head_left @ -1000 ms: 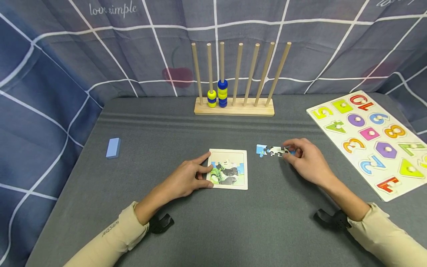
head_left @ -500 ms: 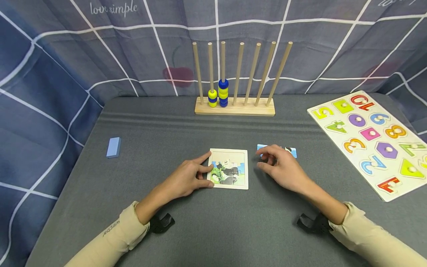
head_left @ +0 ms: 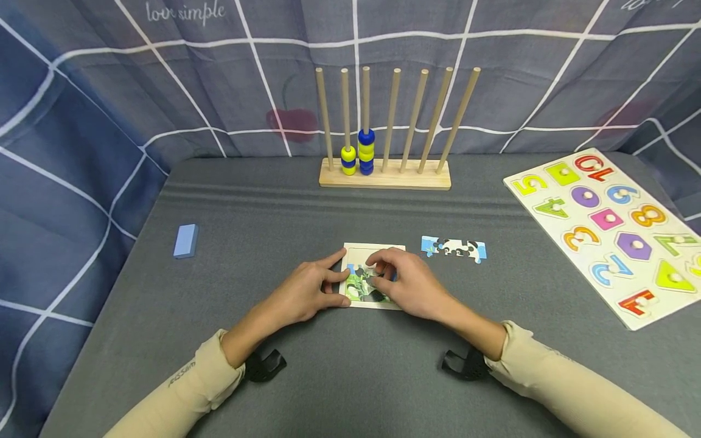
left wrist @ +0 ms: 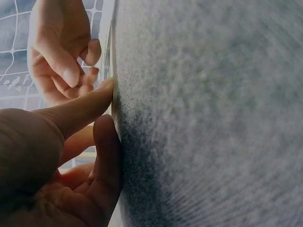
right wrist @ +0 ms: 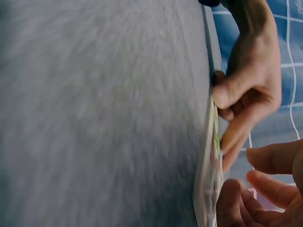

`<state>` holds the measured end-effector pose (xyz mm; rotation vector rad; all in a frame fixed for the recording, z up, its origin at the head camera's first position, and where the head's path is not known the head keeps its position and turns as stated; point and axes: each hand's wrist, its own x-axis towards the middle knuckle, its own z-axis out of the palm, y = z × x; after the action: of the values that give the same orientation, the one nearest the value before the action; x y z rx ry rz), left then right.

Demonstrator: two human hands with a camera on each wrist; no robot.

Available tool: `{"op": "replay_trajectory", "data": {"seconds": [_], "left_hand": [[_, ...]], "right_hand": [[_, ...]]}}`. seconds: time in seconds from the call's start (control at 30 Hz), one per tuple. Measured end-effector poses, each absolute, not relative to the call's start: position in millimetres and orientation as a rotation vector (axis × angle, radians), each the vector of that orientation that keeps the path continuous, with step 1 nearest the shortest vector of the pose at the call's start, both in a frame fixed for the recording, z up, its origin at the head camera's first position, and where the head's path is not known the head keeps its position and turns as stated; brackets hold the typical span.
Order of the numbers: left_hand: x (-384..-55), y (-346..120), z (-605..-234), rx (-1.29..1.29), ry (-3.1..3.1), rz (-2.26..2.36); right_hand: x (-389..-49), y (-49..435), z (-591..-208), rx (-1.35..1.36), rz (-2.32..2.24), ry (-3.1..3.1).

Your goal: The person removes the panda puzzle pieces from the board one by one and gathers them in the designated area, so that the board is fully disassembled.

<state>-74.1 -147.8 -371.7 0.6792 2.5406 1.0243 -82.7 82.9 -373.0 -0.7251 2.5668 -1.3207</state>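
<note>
A square wooden jigsaw board (head_left: 378, 305) lies on the table, its lower part filled with green and black panda pieces. My left hand (head_left: 300, 293) rests along its left side, fingertips at the upper corner and on the face, thumb at the lower corner. Over the right half hovers my right hand (head_left: 412, 285); its thumb and index finger are bent with a gap between them, and no piece shows there. In the right wrist view the board (right wrist: 204, 194) appears edge-on beside both hands. A strip of joined jigsaw pieces (head_left: 454, 247), blue at both ends, lies to the right.
A wooden peg stand (head_left: 386, 178) with blue and yellow rings on two pegs stands at the back. At the right lies a number and shape board (head_left: 597, 277) with knobs. A blue block (head_left: 186, 241) sits far left. A grid-patterned cloth (head_left: 235, 91) hangs behind.
My right hand has moved left from the strip of pieces, passing over its left end, to the jigsaw board. The strip is fully uncovered now. My left hand has stayed put.
</note>
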Motion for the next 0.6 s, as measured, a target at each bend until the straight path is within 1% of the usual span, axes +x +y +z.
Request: {"op": "replay_trajectory", "data": {"seconds": [0.2,0.6], "left_hand": [[-74,-148,-371,0.684,2.544,1.016],[-73,-147,-375,0.65,2.578,1.035]], "right_hand": [[-87,69,-376,-0.722,-1.184,2.628],[-89,66,-374,-0.781,-0.975,2.691]]}}
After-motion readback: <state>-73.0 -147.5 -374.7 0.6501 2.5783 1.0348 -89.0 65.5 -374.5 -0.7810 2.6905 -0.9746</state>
